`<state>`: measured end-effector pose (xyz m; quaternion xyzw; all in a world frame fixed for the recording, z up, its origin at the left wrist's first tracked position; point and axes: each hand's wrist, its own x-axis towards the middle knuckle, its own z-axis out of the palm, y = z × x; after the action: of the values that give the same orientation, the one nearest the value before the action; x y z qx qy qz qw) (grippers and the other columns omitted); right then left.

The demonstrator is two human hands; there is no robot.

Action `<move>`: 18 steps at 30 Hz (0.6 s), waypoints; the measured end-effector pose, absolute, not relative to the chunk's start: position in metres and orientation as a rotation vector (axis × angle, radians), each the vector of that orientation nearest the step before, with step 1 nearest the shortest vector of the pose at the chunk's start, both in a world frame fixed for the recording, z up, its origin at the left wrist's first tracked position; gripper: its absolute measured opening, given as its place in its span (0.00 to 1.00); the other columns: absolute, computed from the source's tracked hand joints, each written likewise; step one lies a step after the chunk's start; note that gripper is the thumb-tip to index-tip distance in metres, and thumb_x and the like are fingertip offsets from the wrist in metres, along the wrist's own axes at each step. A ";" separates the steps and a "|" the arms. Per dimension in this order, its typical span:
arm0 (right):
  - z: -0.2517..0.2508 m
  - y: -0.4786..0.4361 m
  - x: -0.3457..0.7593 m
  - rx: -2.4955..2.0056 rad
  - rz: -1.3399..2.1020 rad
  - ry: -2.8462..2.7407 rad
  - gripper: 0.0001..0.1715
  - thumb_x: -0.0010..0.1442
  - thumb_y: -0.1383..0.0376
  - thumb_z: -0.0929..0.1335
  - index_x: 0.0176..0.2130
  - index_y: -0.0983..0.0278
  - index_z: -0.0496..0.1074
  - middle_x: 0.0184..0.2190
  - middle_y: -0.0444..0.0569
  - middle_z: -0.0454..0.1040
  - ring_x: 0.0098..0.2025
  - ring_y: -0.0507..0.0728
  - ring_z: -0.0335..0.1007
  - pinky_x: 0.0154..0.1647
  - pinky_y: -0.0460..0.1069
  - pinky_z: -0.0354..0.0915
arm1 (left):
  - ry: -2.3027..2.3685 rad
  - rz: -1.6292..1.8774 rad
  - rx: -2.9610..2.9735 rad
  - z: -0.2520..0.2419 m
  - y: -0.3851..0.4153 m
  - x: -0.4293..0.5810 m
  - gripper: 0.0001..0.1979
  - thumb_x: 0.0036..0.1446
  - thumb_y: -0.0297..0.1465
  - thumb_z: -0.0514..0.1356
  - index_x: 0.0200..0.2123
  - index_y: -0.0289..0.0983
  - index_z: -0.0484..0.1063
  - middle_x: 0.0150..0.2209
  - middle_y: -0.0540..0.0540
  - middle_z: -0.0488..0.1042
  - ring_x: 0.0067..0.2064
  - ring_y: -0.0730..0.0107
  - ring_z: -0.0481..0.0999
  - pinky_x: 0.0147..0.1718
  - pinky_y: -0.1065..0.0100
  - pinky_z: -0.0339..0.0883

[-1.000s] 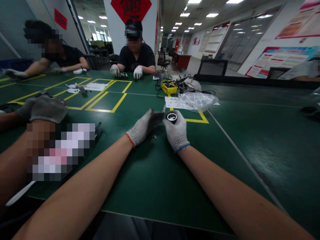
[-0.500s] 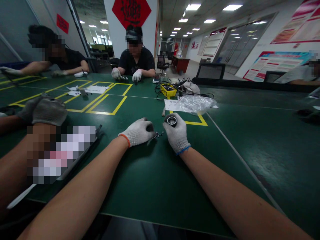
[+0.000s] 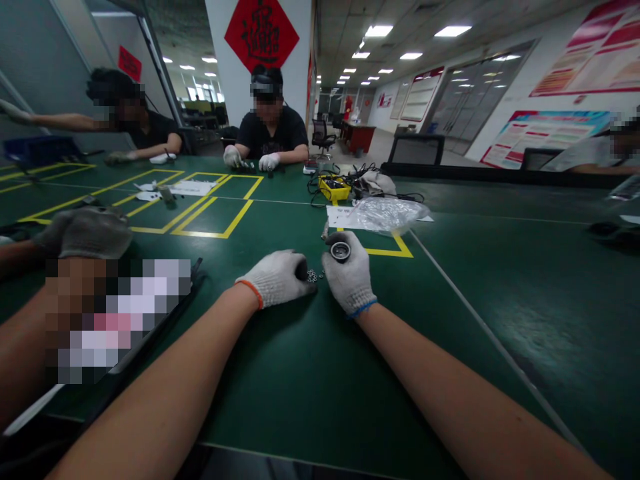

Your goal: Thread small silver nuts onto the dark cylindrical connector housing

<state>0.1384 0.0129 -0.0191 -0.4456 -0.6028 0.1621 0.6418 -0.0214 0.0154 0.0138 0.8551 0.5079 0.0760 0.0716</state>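
My right hand (image 3: 351,275), in a white glove with a blue cuff, is wrapped round a small round dark cup (image 3: 341,251) with a pale metal rim. The cup's mouth faces up; its inside is too small to make out. To its left, my left hand (image 3: 277,279), in a white glove with an orange cuff and dark finger pads, rests low on the table. Its thumb and forefinger are apart, right beside a little cluster of small metal rings (image 3: 312,275). A stray ring or two lies between the hands.
Beyond my right hand lie a crumpled clear plastic bag (image 3: 393,213), a yellow bin (image 3: 334,189) with tangled cables, and a small bottle-like item (image 3: 325,230). At left, a neighbour's gloved hand (image 3: 95,232) and arm lie close to mine. Two co-workers sit across the green table (image 3: 300,387).
The view has tilted up slightly. My left hand has edged closer to the rings, which are bunched tighter. The right hand keeps hold of the cup. A co-worker at far left has raised an arm.
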 end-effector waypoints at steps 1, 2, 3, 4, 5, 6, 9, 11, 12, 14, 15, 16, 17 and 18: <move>-0.019 0.014 0.139 -1.029 0.374 -1.369 0.08 0.47 0.67 0.65 0.32 0.59 0.66 0.28 0.43 0.70 0.33 0.57 0.67 0.37 0.53 0.65 | 1.524 0.234 2.579 0.014 0.015 -0.022 0.19 0.54 0.48 0.63 0.36 0.38 0.77 0.38 0.40 0.79 0.38 0.55 0.78 0.38 0.60 0.70; -0.019 0.014 0.139 -1.041 0.376 -1.362 0.08 0.47 0.66 0.65 0.32 0.58 0.66 0.27 0.42 0.69 0.32 0.57 0.66 0.35 0.53 0.65 | 1.518 0.239 2.585 0.015 0.014 -0.022 0.18 0.55 0.47 0.63 0.36 0.38 0.78 0.39 0.40 0.79 0.38 0.55 0.78 0.38 0.60 0.70; -0.019 0.015 0.139 -1.053 0.376 -1.348 0.08 0.47 0.66 0.65 0.32 0.58 0.65 0.27 0.42 0.68 0.31 0.56 0.65 0.34 0.53 0.64 | 1.511 0.244 2.588 0.015 0.014 -0.022 0.17 0.55 0.46 0.62 0.36 0.37 0.78 0.39 0.40 0.79 0.38 0.56 0.78 0.39 0.61 0.70; -0.019 0.015 0.139 -1.065 0.375 -1.328 0.09 0.47 0.66 0.65 0.33 0.58 0.64 0.27 0.41 0.67 0.30 0.56 0.64 0.34 0.52 0.64 | 1.503 0.246 2.590 0.015 0.014 -0.023 0.17 0.56 0.45 0.62 0.36 0.37 0.78 0.39 0.40 0.79 0.39 0.56 0.78 0.39 0.61 0.70; -0.019 0.015 0.139 -1.076 0.376 -1.304 0.10 0.47 0.66 0.65 0.34 0.58 0.64 0.27 0.41 0.66 0.30 0.56 0.63 0.33 0.52 0.63 | 1.495 0.243 2.591 0.015 0.014 -0.023 0.16 0.56 0.45 0.62 0.36 0.37 0.78 0.39 0.41 0.80 0.39 0.56 0.79 0.39 0.61 0.70; -0.019 0.015 0.140 -1.087 0.381 -1.279 0.12 0.46 0.66 0.66 0.35 0.58 0.63 0.27 0.41 0.66 0.30 0.56 0.63 0.33 0.52 0.63 | 1.491 0.239 2.591 0.015 0.014 -0.023 0.16 0.57 0.44 0.62 0.37 0.37 0.79 0.39 0.41 0.80 0.39 0.56 0.79 0.39 0.61 0.70; -0.019 0.016 0.140 -1.112 0.425 -1.215 0.16 0.45 0.66 0.66 0.37 0.58 0.62 0.29 0.41 0.66 0.31 0.55 0.62 0.34 0.52 0.63 | 1.494 0.222 2.580 0.016 0.014 -0.024 0.16 0.58 0.44 0.61 0.38 0.37 0.79 0.39 0.40 0.80 0.39 0.57 0.79 0.39 0.62 0.70; -0.020 0.016 0.140 -1.106 0.461 -1.188 0.19 0.44 0.67 0.67 0.38 0.58 0.61 0.30 0.41 0.65 0.32 0.55 0.62 0.35 0.52 0.63 | 1.496 0.212 2.572 0.018 0.014 -0.024 0.16 0.58 0.43 0.61 0.38 0.37 0.80 0.40 0.40 0.81 0.39 0.57 0.79 0.40 0.62 0.70; -0.020 0.016 0.140 -1.093 0.475 -1.179 0.20 0.44 0.67 0.67 0.39 0.58 0.61 0.31 0.41 0.65 0.33 0.55 0.62 0.35 0.52 0.64 | 1.494 0.208 2.570 0.019 0.013 -0.025 0.15 0.58 0.42 0.61 0.38 0.37 0.79 0.40 0.40 0.81 0.39 0.57 0.79 0.40 0.62 0.70; -0.020 0.016 0.140 -1.060 0.491 -1.173 0.21 0.43 0.66 0.68 0.39 0.58 0.60 0.31 0.41 0.65 0.33 0.55 0.62 0.36 0.52 0.64 | 1.478 0.195 2.558 0.022 0.013 -0.026 0.14 0.57 0.41 0.62 0.39 0.37 0.79 0.40 0.40 0.81 0.40 0.58 0.79 0.40 0.62 0.70; -0.020 0.015 0.141 -1.047 0.496 -1.179 0.21 0.43 0.66 0.68 0.39 0.58 0.60 0.31 0.41 0.64 0.33 0.55 0.62 0.36 0.52 0.64 | 1.464 0.185 2.544 0.023 0.012 -0.027 0.14 0.55 0.40 0.62 0.39 0.37 0.79 0.40 0.41 0.81 0.40 0.58 0.79 0.40 0.63 0.70; -0.020 0.015 0.141 -1.041 0.500 -1.189 0.21 0.42 0.67 0.67 0.39 0.58 0.60 0.31 0.41 0.64 0.33 0.55 0.61 0.35 0.52 0.63 | 1.451 0.173 2.523 0.025 0.012 -0.029 0.14 0.54 0.39 0.63 0.39 0.37 0.79 0.40 0.41 0.81 0.40 0.58 0.79 0.40 0.63 0.70; -0.020 0.014 0.142 -1.041 0.503 -1.203 0.21 0.42 0.67 0.67 0.39 0.58 0.60 0.31 0.41 0.64 0.33 0.55 0.61 0.35 0.52 0.63 | 1.442 0.162 2.497 0.026 0.011 -0.030 0.14 0.53 0.38 0.63 0.40 0.37 0.79 0.40 0.42 0.82 0.40 0.58 0.79 0.40 0.63 0.70; -0.021 0.014 0.142 -1.048 0.505 -1.220 0.21 0.42 0.67 0.67 0.39 0.58 0.60 0.31 0.41 0.64 0.33 0.55 0.60 0.35 0.52 0.62 | 1.437 0.151 2.473 0.027 0.011 -0.031 0.14 0.52 0.38 0.64 0.40 0.38 0.79 0.41 0.42 0.82 0.40 0.59 0.79 0.39 0.63 0.70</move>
<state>0.1420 0.0142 -0.0206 -0.4639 -0.5403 0.2237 0.6655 -0.0313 0.0113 0.0273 0.8550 0.4970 0.0522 0.1384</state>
